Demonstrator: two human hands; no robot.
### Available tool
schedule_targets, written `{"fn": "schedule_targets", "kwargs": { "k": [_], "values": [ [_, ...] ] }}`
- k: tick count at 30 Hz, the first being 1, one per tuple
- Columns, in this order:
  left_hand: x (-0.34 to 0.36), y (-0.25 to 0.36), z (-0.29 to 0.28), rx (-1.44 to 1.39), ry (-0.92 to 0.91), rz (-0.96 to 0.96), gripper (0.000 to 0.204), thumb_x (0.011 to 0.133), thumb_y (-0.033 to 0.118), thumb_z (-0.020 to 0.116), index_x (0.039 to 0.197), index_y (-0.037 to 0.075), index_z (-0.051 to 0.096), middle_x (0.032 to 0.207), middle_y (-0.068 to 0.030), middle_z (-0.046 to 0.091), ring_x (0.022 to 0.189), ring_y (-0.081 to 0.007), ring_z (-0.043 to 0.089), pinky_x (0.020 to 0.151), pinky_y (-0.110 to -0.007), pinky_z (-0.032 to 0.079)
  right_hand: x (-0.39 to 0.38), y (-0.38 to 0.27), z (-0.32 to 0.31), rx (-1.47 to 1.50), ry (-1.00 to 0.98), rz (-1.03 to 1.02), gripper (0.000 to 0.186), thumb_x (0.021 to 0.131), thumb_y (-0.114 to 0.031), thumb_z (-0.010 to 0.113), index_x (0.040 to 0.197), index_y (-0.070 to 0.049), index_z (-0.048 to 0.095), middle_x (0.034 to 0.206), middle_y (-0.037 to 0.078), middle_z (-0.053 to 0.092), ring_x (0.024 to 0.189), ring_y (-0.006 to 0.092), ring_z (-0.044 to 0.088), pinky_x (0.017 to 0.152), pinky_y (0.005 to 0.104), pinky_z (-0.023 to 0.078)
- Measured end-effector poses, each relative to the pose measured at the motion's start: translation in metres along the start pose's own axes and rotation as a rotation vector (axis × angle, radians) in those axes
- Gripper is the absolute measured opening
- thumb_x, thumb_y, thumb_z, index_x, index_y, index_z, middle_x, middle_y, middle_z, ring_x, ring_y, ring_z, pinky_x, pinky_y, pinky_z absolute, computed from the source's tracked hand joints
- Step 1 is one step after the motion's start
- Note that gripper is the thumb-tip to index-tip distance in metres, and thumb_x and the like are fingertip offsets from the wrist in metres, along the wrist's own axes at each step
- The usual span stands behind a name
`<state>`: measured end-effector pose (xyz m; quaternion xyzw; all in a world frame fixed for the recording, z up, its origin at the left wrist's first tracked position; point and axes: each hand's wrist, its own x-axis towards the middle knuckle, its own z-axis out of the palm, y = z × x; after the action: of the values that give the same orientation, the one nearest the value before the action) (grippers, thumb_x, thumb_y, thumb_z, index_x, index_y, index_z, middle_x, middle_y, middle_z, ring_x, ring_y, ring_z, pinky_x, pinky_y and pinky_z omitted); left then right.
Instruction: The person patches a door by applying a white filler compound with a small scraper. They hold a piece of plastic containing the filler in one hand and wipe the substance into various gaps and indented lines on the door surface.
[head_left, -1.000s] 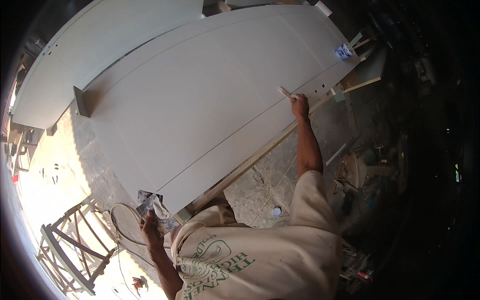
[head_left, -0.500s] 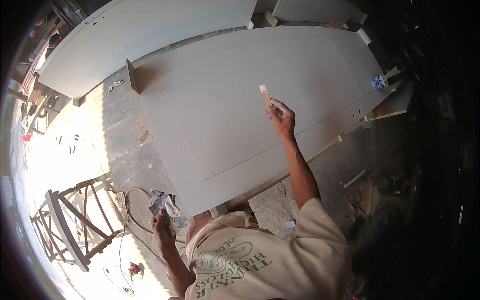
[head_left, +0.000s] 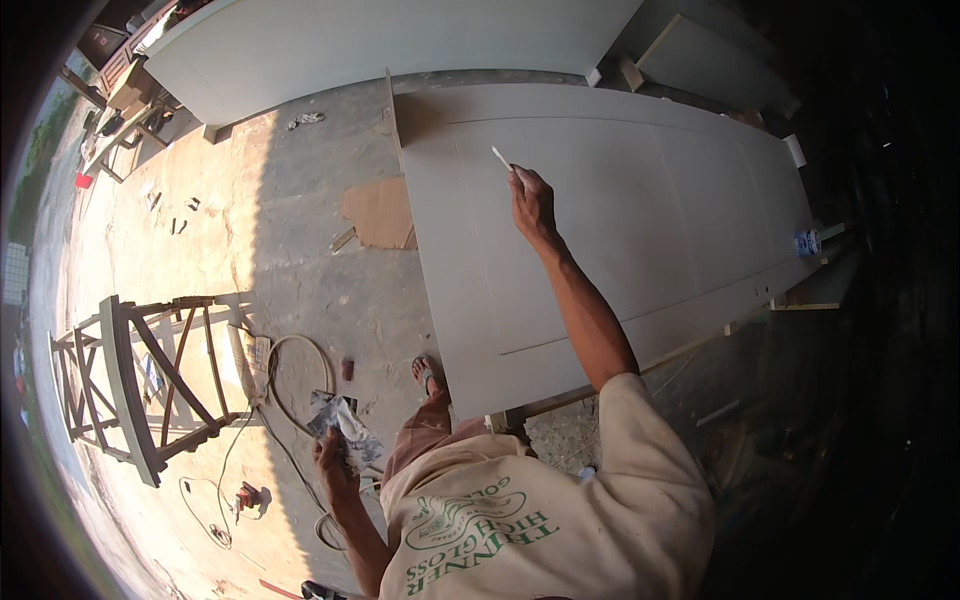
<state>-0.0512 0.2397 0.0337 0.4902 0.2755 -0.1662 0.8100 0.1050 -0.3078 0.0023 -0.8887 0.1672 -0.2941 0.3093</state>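
A large grey panel [head_left: 610,220], scored with thin straight lines, lies flat in front of me. Over its far left part my right hand [head_left: 534,205] is closed around a small, narrow spatula [head_left: 502,158], seen almost edge-on, its tip white. Low on the left, beyond the panel's near corner, my left hand [head_left: 335,465] grips a dark, flat piece smeared white [head_left: 335,410]. Crumpled whitish material hangs at that piece; I cannot tell whether it is paper or cloth.
An upright board [head_left: 391,112] stands at the panel's far left corner. Cardboard [head_left: 380,213] lies on the floor beside it. A paint can [head_left: 806,243] sits at the right end. A wooden frame [head_left: 135,390], a hose [head_left: 300,345] and a red tool [head_left: 247,496] are at left.
The view has shifted left, so the panel appears farther right. My right hand has moved over the panel's far left part, and the spatula has turned edge-on. Both hands keep their holds.
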Motion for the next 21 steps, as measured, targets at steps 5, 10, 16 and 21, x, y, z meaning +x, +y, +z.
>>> {"fn": "schedule_targets", "kwargs": {
  "k": [5,10,16,21],
  "values": [
    [0.001,0.008,-0.017,-0.046,0.029,0.020,0.013,0.098,0.016,0.069,0.107,0.007,0.066,0.093,-0.0024,0.071,0.079,-0.0140,0.068,0.069,-0.032,0.055,0.045,-0.015,0.056,-0.340,-0.052,0.015,0.020,0.102,-0.024,0.060,0.102,-0.005,0.065,0.076,0.018,0.070,0.073,0.0377,0.071,0.063,0.0454,0.057],
    [0.005,-0.002,-0.035,-0.077,0.058,0.019,0.015,0.099,0.016,0.067,0.110,0.006,0.067,0.095,-0.0027,0.072,0.081,-0.0146,0.069,0.071,-0.032,0.056,0.072,-0.015,0.086,-0.476,-0.063,-0.047,0.021,0.100,-0.025,0.061,0.112,-0.008,0.065,0.073,0.019,0.071,0.068,0.0375,0.072,0.061,0.0451,0.058],
    [0.010,-0.009,-0.031,-0.102,0.074,0.031,0.015,0.098,0.016,0.067,0.109,0.005,0.067,0.095,-0.0037,0.072,0.081,-0.0149,0.069,0.071,-0.032,0.056,0.084,-0.011,0.101,-0.445,-0.237,0.064,0.036,0.102,-0.030,0.056,0.134,-0.013,0.061,0.086,0.024,0.072,0.082,0.0435,0.072,0.073,0.0524,0.057],
    [0.014,-0.002,-0.014,-0.080,0.082,0.021,0.017,0.098,0.018,0.068,0.110,0.005,0.067,0.095,-0.0041,0.072,0.081,-0.0150,0.069,0.069,-0.032,0.056,0.084,-0.003,0.106,-0.502,-0.207,0.004,0.036,0.101,-0.028,0.057,0.133,-0.012,0.061,0.084,0.024,0.072,0.077,0.0404,0.072,0.069,0.0499,0.057]
  ]
}}
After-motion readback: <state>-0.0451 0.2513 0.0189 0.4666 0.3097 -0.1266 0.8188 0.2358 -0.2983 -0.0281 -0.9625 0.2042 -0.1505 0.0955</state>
